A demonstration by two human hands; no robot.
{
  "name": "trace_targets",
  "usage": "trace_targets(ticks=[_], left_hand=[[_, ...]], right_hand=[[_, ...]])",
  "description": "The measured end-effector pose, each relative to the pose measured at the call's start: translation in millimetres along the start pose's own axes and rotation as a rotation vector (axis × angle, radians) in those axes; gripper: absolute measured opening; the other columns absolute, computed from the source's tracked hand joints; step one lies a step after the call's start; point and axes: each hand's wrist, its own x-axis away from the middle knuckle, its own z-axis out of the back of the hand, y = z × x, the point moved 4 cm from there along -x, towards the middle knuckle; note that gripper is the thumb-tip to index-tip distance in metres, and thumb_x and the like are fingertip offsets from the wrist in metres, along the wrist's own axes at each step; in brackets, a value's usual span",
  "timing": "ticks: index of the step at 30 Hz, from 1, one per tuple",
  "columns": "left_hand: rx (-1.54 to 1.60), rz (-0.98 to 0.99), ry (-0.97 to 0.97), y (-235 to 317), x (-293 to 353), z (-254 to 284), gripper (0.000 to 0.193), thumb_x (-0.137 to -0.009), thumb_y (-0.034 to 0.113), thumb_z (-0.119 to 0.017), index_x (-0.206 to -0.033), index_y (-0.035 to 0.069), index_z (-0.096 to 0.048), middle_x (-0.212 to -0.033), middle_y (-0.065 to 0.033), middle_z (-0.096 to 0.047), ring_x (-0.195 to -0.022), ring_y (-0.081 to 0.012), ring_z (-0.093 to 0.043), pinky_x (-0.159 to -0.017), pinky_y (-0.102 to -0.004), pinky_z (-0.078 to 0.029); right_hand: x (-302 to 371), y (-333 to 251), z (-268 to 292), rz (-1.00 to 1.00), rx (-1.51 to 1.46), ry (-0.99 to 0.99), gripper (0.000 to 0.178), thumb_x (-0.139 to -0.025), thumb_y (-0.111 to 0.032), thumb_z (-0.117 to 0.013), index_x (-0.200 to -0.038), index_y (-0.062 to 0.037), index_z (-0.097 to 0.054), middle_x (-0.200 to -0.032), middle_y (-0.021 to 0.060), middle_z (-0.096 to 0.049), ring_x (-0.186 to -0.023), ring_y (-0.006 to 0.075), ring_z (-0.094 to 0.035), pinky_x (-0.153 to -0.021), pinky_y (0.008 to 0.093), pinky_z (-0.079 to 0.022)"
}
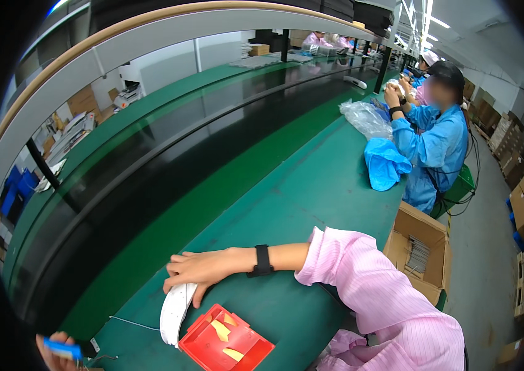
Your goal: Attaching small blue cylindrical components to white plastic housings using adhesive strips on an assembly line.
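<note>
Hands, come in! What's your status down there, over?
Left hand: holding a blurred blue object. Right hand: grasping far end of curved white piece. Red tray of yellow scraps close beside it, possibly in the way.

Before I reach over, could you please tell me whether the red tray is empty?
Not empty, but far from full: the red tray holds a few yellow pieces, with bare red floor showing around them.

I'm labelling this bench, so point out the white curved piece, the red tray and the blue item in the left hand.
White curved piece [175,314], head view: middle of its face.
Red tray [248,337], head view: bare inside floor.
Blue item [63,348], head view: middle of its blurred side.
</note>
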Motion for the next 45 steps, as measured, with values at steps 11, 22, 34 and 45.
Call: trace_targets(ticks=[11,22,34,45], left_hand=[[-0.087,0.106,-0.416,-59.9,-23.8,-126.5,0.017,-0.096,0.020,-0.058,-0.105,0.007,-0.062,-0.079,0.0001,-0.057,-0.064,-0.0056,-0.050,-0.053,-0.0214,-0.039],[-0.191,-0.217,-0.721,-54.8,-19.9,-136.3,0.024,-0.091,0.004,-0.064,-0.112,-0.002,-0.054,-0.110,-0.0103,-0.064,-0.098,-0.0163,-0.062,-0.086,-0.0298,-0.049],[0.174,-0.078,-0.263,-68.3,-17.9,-135.2,0.017,-0.089,0.003,-0.069,-0.101,-0.006,-0.064,-0.094,-0.0114,-0.068,-0.084,-0.0132,-0.068,-0.075,-0.0241,-0.055],[0.160,0.034,-0.219,-70.7,-15.3,-134.5,0.015,-0.090,0.006,-0.067,-0.097,-0.007,-0.066,-0.088,-0.0112,-0.070,-0.079,-0.0139,-0.069,-0.073,-0.0243,-0.056]], right_hand=[[0.8,-33.2,125.3,-0.067,0.330,0.406,0.029,-0.080,-0.023,-0.072,-0.103,-0.0054,-0.069,-0.101,0.0107,-0.066,-0.102,0.0309,-0.058,-0.090,0.0417,-0.047],[-20.1,-57.0,117.9,-0.268,-0.533,0.442,0.040,-0.096,-0.028,-0.062,-0.125,-0.0004,-0.063,-0.108,0.0120,-0.070,-0.097,0.0168,-0.065,-0.086,0.0307,-0.051],[-32.3,-58.8,98.9,-0.336,-0.914,0.558,0.036,-0.083,-0.015,-0.077,-0.110,0.0055,-0.066,-0.096,0.0118,-0.071,-0.086,0.0131,-0.066,-0.080,0.0290,-0.055],[-36.5,-59.3,86.9,-0.255,-0.607,0.779,0.029,-0.081,-0.010,-0.077,-0.107,0.0018,-0.070,-0.094,0.0119,-0.073,-0.085,0.0165,-0.070,-0.078,0.0292,-0.055]])
